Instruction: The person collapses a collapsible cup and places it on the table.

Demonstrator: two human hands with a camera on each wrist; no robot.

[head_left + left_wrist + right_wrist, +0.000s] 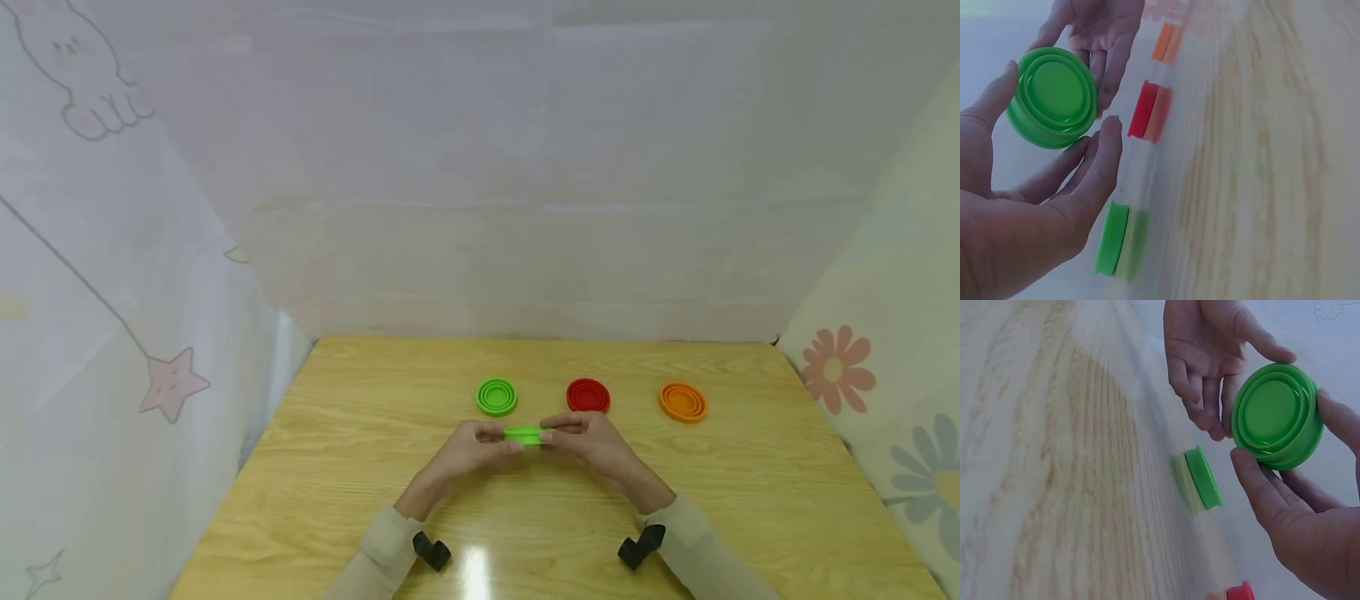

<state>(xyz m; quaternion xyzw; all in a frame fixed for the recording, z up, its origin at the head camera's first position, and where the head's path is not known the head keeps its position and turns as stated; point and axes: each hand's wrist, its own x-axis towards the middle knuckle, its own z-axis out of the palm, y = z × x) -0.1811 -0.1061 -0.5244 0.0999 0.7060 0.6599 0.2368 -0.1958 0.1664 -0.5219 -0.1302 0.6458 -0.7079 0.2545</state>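
A bright green collapsible cup, folded flat into a ringed disc, is held above the table between both hands. My left hand pinches its left side, thumb on one edge and fingers at the other. On the opposite side, my right hand grips it the same way. The left wrist view shows the stepped rings and round base of the held cup. Beyond the hands lie a second green folded cup, a red one and an orange one, in a row.
The wooden table runs back to a pale cloth wall. Printed cloth also hangs on the left and right sides. A black wrist mount sits on the left cuff, another mount on the right.
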